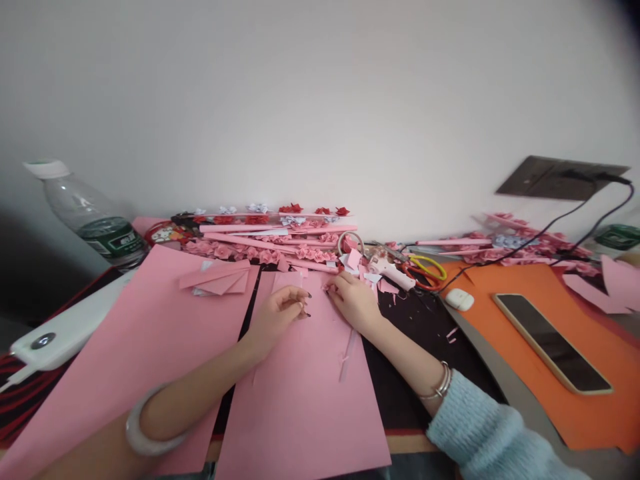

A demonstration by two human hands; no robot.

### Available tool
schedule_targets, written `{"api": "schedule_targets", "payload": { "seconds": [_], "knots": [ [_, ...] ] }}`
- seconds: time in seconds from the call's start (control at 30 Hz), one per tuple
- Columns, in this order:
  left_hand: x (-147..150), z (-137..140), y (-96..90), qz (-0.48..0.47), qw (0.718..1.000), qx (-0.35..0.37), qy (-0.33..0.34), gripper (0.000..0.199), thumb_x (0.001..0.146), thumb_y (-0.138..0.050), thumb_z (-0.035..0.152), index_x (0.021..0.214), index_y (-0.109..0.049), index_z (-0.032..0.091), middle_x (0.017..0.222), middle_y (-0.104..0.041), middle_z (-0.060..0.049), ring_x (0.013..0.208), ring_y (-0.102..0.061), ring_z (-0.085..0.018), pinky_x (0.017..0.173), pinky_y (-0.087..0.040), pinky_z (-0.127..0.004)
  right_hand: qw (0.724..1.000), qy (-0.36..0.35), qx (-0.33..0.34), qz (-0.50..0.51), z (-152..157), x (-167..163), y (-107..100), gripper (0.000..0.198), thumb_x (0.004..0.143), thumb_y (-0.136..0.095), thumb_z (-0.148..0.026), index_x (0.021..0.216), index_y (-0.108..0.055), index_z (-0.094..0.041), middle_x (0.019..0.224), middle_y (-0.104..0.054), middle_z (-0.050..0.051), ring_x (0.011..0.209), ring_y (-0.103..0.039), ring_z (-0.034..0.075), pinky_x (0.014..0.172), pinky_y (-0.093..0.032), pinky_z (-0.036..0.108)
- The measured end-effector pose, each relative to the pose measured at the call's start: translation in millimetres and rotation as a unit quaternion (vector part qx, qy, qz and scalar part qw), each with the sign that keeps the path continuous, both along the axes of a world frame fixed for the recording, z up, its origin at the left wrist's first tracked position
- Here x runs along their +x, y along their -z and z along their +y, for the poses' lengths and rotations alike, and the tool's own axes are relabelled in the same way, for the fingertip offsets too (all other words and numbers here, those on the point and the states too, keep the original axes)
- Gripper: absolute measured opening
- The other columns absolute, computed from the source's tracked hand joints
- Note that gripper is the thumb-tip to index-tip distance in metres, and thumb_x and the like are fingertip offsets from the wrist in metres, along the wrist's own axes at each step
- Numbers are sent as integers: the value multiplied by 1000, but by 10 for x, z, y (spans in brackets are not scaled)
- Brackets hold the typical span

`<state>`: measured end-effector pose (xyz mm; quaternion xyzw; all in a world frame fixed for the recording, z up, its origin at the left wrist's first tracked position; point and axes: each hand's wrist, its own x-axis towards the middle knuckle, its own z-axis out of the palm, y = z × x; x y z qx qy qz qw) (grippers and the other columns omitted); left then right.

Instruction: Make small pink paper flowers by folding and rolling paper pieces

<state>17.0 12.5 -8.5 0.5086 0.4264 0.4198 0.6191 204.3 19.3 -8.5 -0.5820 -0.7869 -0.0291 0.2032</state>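
Seems well along, with pink folded-paper flowers (265,256) piled far and flat rectangular pink paper sheet (305,407) left near, beneath loosely curled left hand (274,315) and right hand (356,304), with any grip impossible to tell.

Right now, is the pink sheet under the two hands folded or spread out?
Spread out: the pink sheet lies flat beneath the left hand and right hand, with no fold visible.

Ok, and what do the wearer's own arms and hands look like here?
The left hand and right hand are gloveless, with dark nails visible. A thick, pale bangle circles the left forearm, where no sleeve shows. Slim silvery bracelets sit at the right wrist, just ahead of a fuzzy, light-blue knitted sleeve.
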Motion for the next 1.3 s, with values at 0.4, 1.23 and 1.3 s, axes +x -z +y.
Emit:
{"api": "schedule_targets", "payload": {
  "seconds": [0.4,1.23,1.3],
  "knots": [
    [0,-14,-6,4,999,-6,36,22,66,-68,21,84,-57,15,69,-66,-1,67,-63,-14,70,-51,-29,979,-138,-12,150,-286,-141,-62,12,86,-43,-20,77,-50,-19,70,-54,2,63,-50,14,58,-37,23],
    [-216,41,-129,152,964,211,-44,18,81,-49,29,92,-57,18,70,-59,-2,59,-53,-13,55,-43,-23,946,-38,0,322,-316,-2,-59,15,84,-42,-18,70,-45,-19,63,-51,-1,55,-45,12,53,-35,23],
    [-289,100,-137,238,927,278,-75,18,80,-50,27,94,-60,21,83,-62,-3,69,-54,-16,62,-42,-25,944,-18,1,330,-297,25,-39,14,83,-47,-22,70,-47,-19,61,-50,-2,52,-44,12,52,-34,23]
  ]
}}
